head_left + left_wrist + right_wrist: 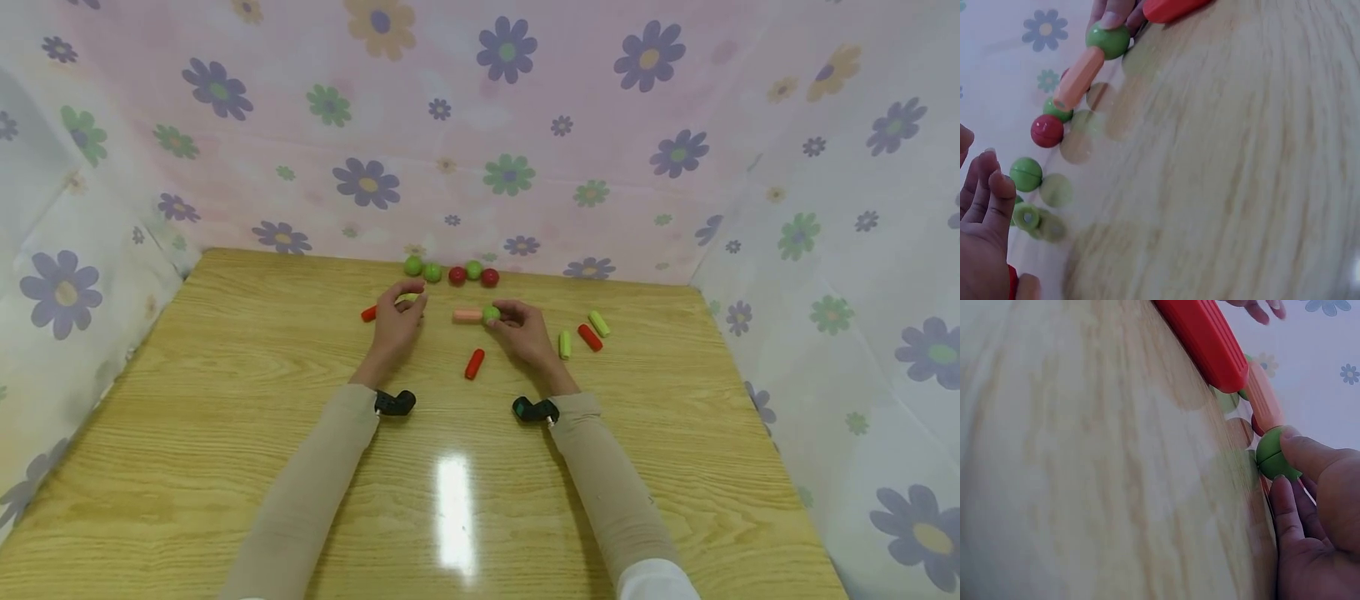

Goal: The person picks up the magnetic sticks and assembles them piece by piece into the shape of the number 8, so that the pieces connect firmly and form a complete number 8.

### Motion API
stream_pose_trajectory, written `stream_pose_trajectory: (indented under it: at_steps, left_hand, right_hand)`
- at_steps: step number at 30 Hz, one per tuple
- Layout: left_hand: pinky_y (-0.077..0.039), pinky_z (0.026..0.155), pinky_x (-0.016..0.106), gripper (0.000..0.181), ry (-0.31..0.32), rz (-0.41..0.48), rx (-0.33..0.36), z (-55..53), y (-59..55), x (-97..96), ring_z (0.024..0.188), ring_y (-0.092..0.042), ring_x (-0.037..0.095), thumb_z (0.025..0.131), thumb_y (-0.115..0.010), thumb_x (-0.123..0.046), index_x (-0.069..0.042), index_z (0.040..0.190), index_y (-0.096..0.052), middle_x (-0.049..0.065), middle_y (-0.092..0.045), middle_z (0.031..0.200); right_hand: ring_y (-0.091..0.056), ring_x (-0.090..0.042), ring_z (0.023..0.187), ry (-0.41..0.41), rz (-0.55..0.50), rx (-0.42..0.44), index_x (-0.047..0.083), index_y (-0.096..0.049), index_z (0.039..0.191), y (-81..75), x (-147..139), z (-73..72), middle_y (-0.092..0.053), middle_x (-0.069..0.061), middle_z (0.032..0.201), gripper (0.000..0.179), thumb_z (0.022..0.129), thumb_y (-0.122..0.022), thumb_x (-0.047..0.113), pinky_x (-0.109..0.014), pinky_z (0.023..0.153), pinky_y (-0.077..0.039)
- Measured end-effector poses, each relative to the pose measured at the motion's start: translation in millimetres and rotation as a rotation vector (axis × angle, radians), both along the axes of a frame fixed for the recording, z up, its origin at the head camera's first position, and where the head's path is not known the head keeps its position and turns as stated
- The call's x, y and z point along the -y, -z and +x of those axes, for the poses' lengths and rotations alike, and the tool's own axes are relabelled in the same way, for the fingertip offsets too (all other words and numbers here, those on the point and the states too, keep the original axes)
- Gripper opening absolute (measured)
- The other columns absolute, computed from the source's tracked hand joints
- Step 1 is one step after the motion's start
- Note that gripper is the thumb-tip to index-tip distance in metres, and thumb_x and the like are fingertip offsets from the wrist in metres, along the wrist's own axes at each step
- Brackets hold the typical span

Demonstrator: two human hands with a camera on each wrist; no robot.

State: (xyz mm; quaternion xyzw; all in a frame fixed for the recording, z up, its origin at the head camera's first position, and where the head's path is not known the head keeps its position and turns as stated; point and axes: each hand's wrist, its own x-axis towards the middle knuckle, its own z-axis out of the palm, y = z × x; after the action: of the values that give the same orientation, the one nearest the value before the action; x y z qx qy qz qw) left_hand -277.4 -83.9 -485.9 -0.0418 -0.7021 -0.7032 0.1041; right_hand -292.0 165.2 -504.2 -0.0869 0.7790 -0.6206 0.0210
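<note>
In the head view my right hand pinches a green ball between thumb and fingers. A peach-orange ribbed rod is joined to the ball and points left; the right wrist view also shows this rod end-on to the green ball. My left hand is at the left with its fingers loosely bent, nothing seen between them in the left wrist view. Around it lie a red rod and a yellow-green rod, both partly hidden by the hand.
Green balls and red balls line the table's back edge. One red rod lies between the forearms. Right of my right hand are yellow-green rods and another red rod. Flowered cloth stands behind the wooden table.
</note>
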Motion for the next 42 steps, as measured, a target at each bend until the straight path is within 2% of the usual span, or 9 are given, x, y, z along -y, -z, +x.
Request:
stream_pose_trajectory:
  at_steps: [3,9,12,15,21,29,34,39,42]
  left_hand:
    - [-0.048,0.067,0.018,0.030,-0.042,0.000,0.021,-1.2,4.0,4.3,0.090,-0.063,0.045,0.102,-0.061,-0.009,0.008,0.126,-0.062,0.015,-0.061,0.118]
    - [-0.046,0.059,0.017,0.029,-0.080,0.029,0.001,-7.3,11.5,17.3,0.070,-0.060,0.020,0.101,-0.062,-0.008,0.010,0.124,-0.064,0.005,-0.061,0.107]
    - [-0.046,0.057,0.016,0.031,-0.071,0.056,-0.010,-11.5,15.2,23.8,0.066,-0.057,0.013,0.100,-0.063,-0.006,0.013,0.125,-0.063,0.010,-0.061,0.107]
    - [-0.048,0.056,0.018,0.032,-0.037,0.098,-0.006,-14.7,15.8,29.2,0.066,-0.059,0.014,0.100,-0.062,-0.002,0.017,0.126,-0.059,0.024,-0.061,0.112]
    - [-0.055,0.062,0.023,0.032,0.021,0.134,0.035,-13.6,-2.6,34.9,0.071,-0.065,0.016,0.098,-0.060,0.006,0.021,0.126,-0.056,0.041,-0.054,0.126]
    - [-0.055,0.061,0.026,0.029,0.016,0.103,0.080,-22.7,-15.4,40.4,0.071,-0.063,0.019,0.099,-0.059,0.003,0.017,0.124,-0.056,0.033,-0.056,0.122]
    - [-0.050,0.059,0.027,0.030,0.040,0.080,0.112,-30.0,-19.4,42.3,0.067,-0.058,0.019,0.102,-0.058,-0.002,0.012,0.128,-0.056,0.020,-0.058,0.119]
    - [-0.045,0.056,0.027,0.032,0.066,-0.034,0.087,-37.6,-35.9,41.7,0.057,-0.051,0.018,0.103,-0.056,-0.002,0.012,0.132,-0.056,0.028,-0.055,0.130]
    - [-0.042,0.054,0.025,0.035,0.101,-0.067,0.078,-49.0,-36.2,42.6,0.054,-0.048,0.015,0.103,-0.055,-0.001,0.012,0.136,-0.054,0.031,-0.051,0.138]
  right_hand:
    - [-0.058,-0.016,0.101,-0.004,-0.013,0.015,-0.006,-0.063,0.130,-0.8,0,0.3,-0.063,-0.021,0.120,0.037,0.096,-0.070,0.005,-0.019,0.087,-0.050]
    - [-0.057,-0.017,0.100,-0.019,-0.036,0.030,-0.010,-0.060,0.132,-1.3,-1,0.1,-0.061,-0.027,0.122,0.039,0.096,-0.069,0.002,-0.018,0.083,-0.050]
    - [-0.058,-0.017,0.100,-0.012,-0.038,0.031,-0.008,-0.061,0.132,-2.0,-1,0.9,-0.062,-0.024,0.121,0.038,0.096,-0.069,0.003,-0.018,0.084,-0.050]
    - [-0.058,-0.016,0.101,0.001,-0.026,0.024,-0.006,-0.063,0.131,-2.7,0,1.4,-0.062,-0.021,0.120,0.037,0.096,-0.070,0.004,-0.017,0.084,-0.050]
    - [-0.059,-0.018,0.101,-0.002,-0.020,0.010,-0.006,-0.064,0.129,-2.3,1,2.1,-0.063,-0.022,0.118,0.035,0.096,-0.070,0.002,-0.018,0.086,-0.050]
    - [-0.060,-0.017,0.099,-0.001,-0.015,0.000,-0.005,-0.064,0.129,-3.2,1,3.5,-0.064,-0.020,0.116,0.034,0.095,-0.070,0.002,-0.020,0.086,-0.051]
    - [-0.060,-0.018,0.100,-0.006,0.009,-0.009,-0.005,-0.064,0.128,-2.0,1,2.4,-0.064,-0.020,0.117,0.034,0.096,-0.070,0.002,-0.020,0.087,-0.051]
    - [-0.060,-0.021,0.102,-0.012,0.023,-0.012,-0.004,-0.064,0.130,-2.1,1,1.8,-0.064,-0.021,0.119,0.034,0.096,-0.069,0.003,-0.022,0.089,-0.051]
    - [-0.060,-0.020,0.103,-0.010,0.033,-0.005,-0.003,-0.064,0.130,-2.6,0,2.0,-0.063,-0.021,0.120,0.035,0.097,-0.069,0.004,-0.022,0.090,-0.050]
